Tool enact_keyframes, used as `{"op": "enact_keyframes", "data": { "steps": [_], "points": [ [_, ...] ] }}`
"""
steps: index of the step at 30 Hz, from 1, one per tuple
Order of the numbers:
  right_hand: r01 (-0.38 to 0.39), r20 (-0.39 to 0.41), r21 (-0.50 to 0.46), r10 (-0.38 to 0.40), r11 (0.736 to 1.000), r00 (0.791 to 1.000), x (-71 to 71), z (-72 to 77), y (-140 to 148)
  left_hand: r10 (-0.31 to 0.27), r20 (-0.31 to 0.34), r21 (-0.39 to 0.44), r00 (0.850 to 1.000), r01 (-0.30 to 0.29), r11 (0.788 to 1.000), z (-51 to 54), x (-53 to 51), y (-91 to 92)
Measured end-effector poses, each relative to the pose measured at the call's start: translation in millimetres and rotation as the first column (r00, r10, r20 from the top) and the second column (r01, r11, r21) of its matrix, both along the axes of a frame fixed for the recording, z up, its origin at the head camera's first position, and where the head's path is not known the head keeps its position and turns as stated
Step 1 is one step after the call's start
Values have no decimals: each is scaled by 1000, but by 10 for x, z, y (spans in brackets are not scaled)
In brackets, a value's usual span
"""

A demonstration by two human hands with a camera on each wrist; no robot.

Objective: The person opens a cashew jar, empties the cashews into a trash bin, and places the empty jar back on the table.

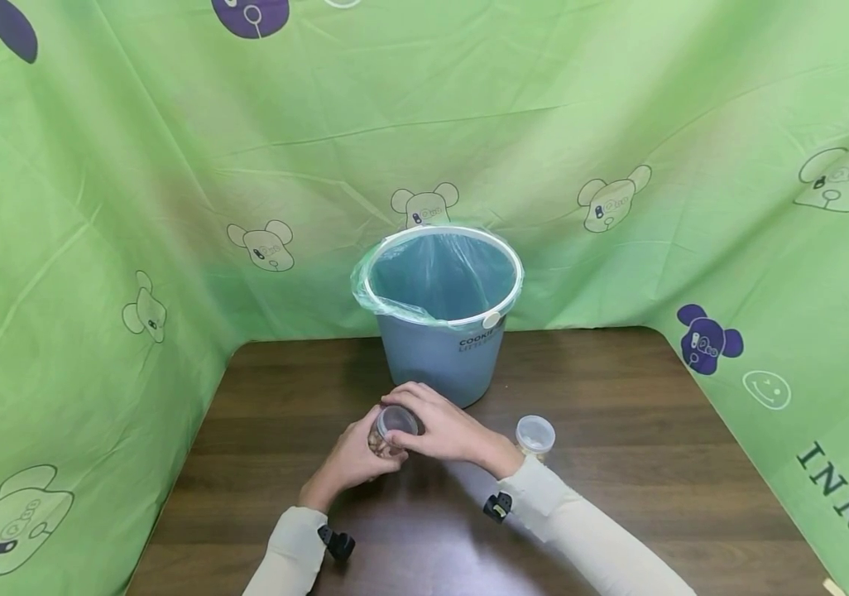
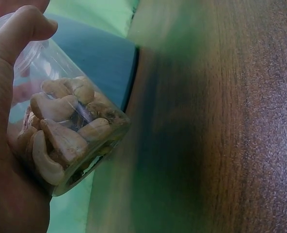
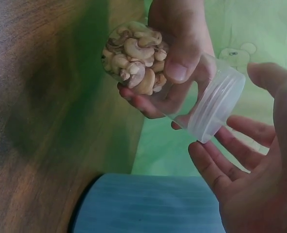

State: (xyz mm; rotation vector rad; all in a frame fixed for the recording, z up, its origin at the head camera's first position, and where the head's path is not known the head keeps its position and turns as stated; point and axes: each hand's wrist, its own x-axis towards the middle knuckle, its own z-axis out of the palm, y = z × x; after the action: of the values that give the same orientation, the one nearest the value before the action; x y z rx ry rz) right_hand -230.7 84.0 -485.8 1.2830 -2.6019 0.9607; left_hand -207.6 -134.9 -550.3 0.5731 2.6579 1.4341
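My left hand [image 1: 352, 457] grips a clear plastic jar [image 2: 92, 104] round its body, just in front of a bucket. Cashews [image 3: 136, 58] fill its lower part. A translucent white lid [image 3: 218, 102] sits on the jar's mouth. Around that lid my right hand [image 1: 443, 426] is spread; in the right wrist view its fingers [image 3: 214, 167] are loosely extended at the lid's edge, with the thumb standing apart from it. The jar is tilted in both wrist views. Beside my right wrist, a second lidded jar [image 1: 535, 434] stands on the table, partly hidden by the forearm.
A blue-grey bucket [image 1: 432, 356] with a white rim and a clear bag liner stands at the back of the dark wooden table [image 1: 618, 497]. Green printed cloth [image 1: 335, 165] hangs behind and on both sides.
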Motion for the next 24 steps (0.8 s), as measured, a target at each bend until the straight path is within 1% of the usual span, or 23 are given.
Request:
{"op": "enact_keyframes", "data": {
  "steps": [5, 8, 13, 17, 21, 24],
  "points": [
    [79, 49, 9, -79, 997, 996, 3, 29, 5, 12, -20, -32, 1000, -13, 999, 18, 3, 18],
    [111, 84, 25, -113, 994, 990, 6, 41, 8, 18, -31, -42, 999, -20, 999, 23, 5, 23],
    [161, 121, 41, -165, 986, 979, 3, 51, 16, 34, -77, -75, 996, -40, 996, 33, -2, 32],
    [209, 141, 43, -213, 977, 967, -10, 66, 11, 45, -115, -99, 992, -56, 994, 61, -11, 44],
    [241, 164, 40, -244, 970, 956, -17, 75, 10, 46, -141, -119, 989, -63, 991, 92, -14, 61],
    [252, 167, 43, -255, 967, 952, -10, 72, 18, 46, -148, -136, 988, -67, 989, 104, -5, 77]
  ]
}}
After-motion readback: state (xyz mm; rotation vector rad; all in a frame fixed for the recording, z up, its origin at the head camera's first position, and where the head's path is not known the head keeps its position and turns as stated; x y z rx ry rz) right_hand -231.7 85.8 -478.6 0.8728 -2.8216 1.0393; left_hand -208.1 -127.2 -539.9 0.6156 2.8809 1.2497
